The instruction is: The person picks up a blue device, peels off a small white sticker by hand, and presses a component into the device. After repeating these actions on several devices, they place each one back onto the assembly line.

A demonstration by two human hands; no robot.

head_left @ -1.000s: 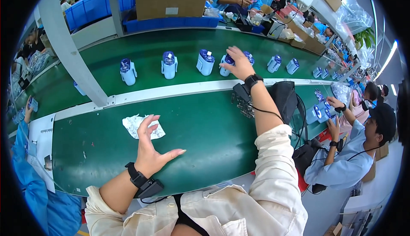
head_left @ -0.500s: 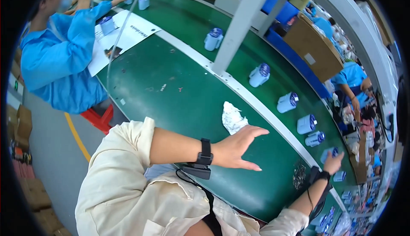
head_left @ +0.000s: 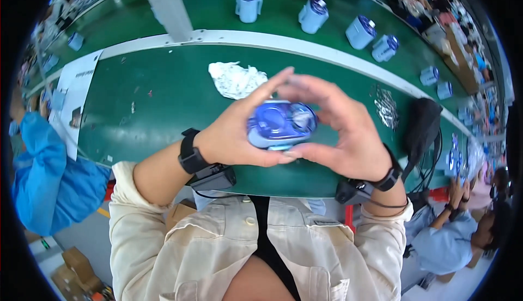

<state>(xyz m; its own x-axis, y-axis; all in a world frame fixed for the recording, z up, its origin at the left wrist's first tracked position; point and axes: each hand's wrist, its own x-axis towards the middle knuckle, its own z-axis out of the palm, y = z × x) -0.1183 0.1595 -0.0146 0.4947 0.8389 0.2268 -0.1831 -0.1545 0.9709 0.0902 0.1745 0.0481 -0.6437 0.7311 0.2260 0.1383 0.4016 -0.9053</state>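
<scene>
Between my hands, above the table, is a light-blue plastic container with a see-through dark-blue top (head_left: 275, 124). Its top faces up at me. My left hand (head_left: 237, 135) is closed around its left side, thumb along the near edge. My right hand (head_left: 351, 132) curves around the right end, with its thumb tip at the near edge and fingers at the far side; there is a gap at the palm. The container's lower part is hidden by its top and my hands. A crumpled white sheet (head_left: 234, 80) lies just beyond my left hand.
Behind the table's pale rail (head_left: 283, 40), similar containers (head_left: 249, 4) stand on a green belt. Small metal parts (head_left: 385, 108) and a black pouch (head_left: 422, 129) with cables lie to the right. A grey post (head_left: 166, 7) rises at the rail. Co-workers sit at both sides.
My view has turned right. My right hand, earlier reaching to the containers on the belt, is back in front of me. My left hand has gone from empty and open to holding a container.
</scene>
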